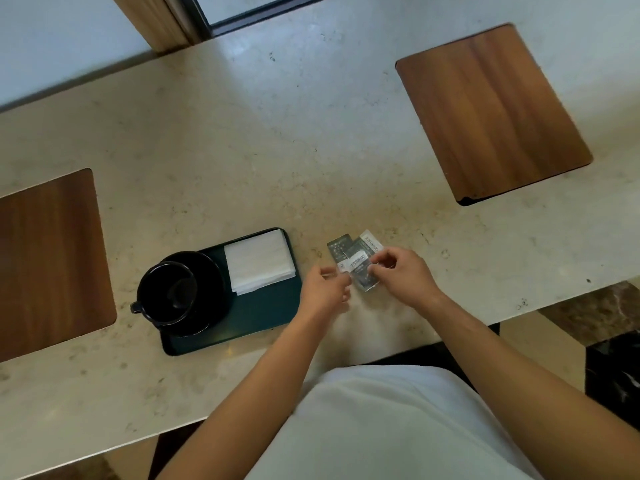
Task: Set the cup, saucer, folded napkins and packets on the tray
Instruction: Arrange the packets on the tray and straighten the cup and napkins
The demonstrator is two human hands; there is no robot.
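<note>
Packets (356, 263) are gathered just off the right end of the tray (263, 317), on the pale stone surface (242, 150), and are being squared into one small bundle, probably so that they can be carried across in a single move instead of one by one. The left hand (325, 289) is held at the bundle's left edge and the right hand (403, 275) at its right edge; the fingers (379, 263) of both are curled in and pinched on the packets, so that the stack is steadied from two sides while its edges are lined up. How many packets are in the bundle cannot be told, as they overlap and the print is blurred. On the tray, the saucer (211, 271) is set at the left end with the cup (166, 292) standing on it, the handle turned toward the outer left. The folded napkins (258, 261) are laid as a neat white stack at the tray's far right corner, just beside the saucer. A bare strip of tray is left along the near right side, close to the hands, and it is judged to be kept free for the packets. Three of the four kinds of item are thus judged to be in place, with only the packets left to be set down. Two wooden boards (491, 112) are let into the surface well apart from the work.
</note>
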